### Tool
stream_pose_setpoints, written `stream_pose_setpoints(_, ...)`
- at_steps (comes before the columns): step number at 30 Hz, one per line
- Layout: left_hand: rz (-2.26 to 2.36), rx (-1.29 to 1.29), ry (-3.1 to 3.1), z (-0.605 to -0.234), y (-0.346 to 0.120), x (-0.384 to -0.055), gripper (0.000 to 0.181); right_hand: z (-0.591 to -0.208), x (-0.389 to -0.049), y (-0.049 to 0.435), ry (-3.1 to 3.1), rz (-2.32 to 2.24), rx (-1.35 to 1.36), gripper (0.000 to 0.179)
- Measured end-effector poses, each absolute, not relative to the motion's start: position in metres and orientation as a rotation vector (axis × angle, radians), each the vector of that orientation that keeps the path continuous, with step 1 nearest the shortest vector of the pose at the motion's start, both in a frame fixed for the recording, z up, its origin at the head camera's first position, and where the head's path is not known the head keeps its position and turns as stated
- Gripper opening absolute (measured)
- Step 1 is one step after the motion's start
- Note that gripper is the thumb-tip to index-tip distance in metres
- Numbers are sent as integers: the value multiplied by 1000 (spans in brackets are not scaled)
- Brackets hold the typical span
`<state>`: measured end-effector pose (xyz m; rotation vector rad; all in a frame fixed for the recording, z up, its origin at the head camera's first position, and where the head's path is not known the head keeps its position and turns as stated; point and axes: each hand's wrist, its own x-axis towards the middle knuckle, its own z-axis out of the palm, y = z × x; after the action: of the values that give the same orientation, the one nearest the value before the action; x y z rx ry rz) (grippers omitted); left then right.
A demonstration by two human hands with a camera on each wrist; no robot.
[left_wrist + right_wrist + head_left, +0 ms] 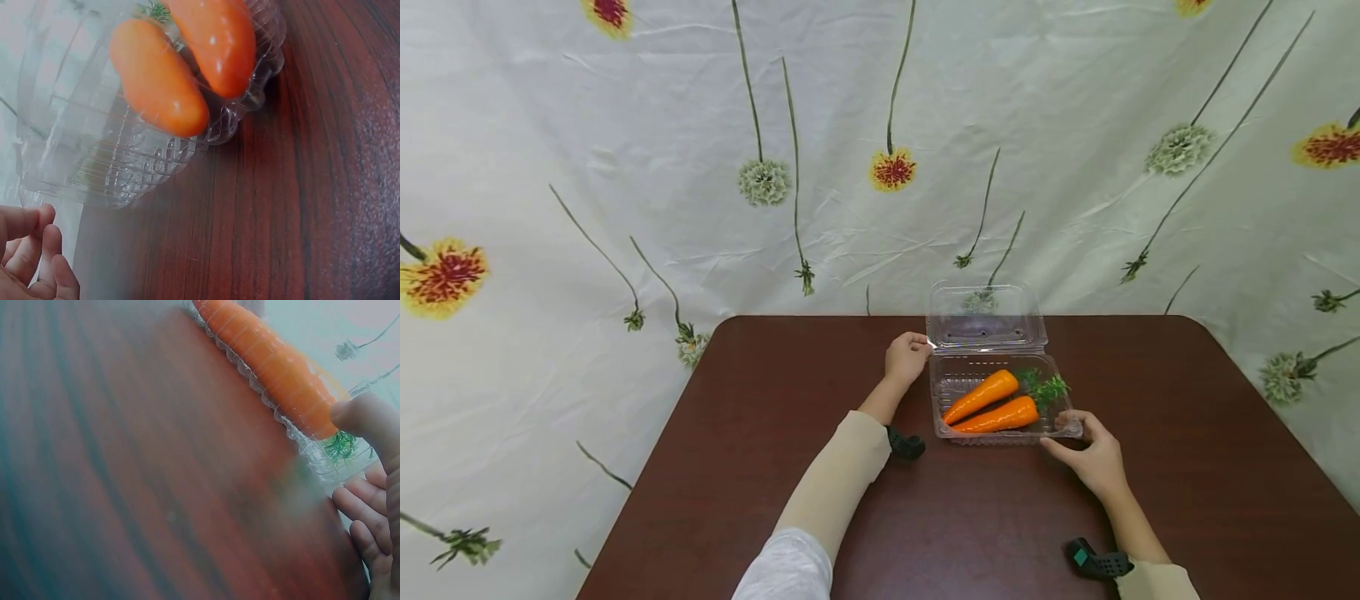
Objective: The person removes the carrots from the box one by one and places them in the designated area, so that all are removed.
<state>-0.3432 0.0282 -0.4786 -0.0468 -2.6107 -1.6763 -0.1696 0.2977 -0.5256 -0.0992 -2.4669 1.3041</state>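
A clear plastic clamshell container (992, 439) lies on the table with its lid (985, 321) raised at the back. Two orange carrots (992, 417) with green tops (1048, 388) lie side by side inside it. My left hand (907, 358) pinches the container's back left corner, near the hinge; in the left wrist view its fingertips (47, 215) meet the plastic edge. At the front right corner, my right hand (1099, 460) grips the container, thumb in front and fingers round the right side. The right wrist view shows the thumb (369, 419) beside a carrot's thick end.
The dark brown wooden table (760, 433) has rounded far corners. Behind it hangs a white cloth (835, 225) printed with flowers. A black band (905, 443) sits on the left wrist, another band (1099, 562) on the right.
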Motion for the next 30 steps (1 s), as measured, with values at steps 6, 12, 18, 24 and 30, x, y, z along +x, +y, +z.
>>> stream_pose_setpoints(6,-1828,20,-2596,-478,29,-343,15,-526,-170,298,-2472,1294,-106,43)
stream_pose_setpoints(12,-2021,39,-2535,-482,29,-346,16,-527,-170,298,-2485,1280,-110,43)
stream_pose_setpoints(18,-1885,22,-2591,-481,24,-341,18,-527,-170,296,-2488,1290,-117,44)
stream_pose_setpoints(24,-1342,-179,-2655,-472,19,-321,20,-525,-170,296,-2482,1295,-109,44)
stream_pose_setpoints(30,-1126,-445,-2641,-458,29,-300,21,-526,-170,297,-2488,1283,-109,44)
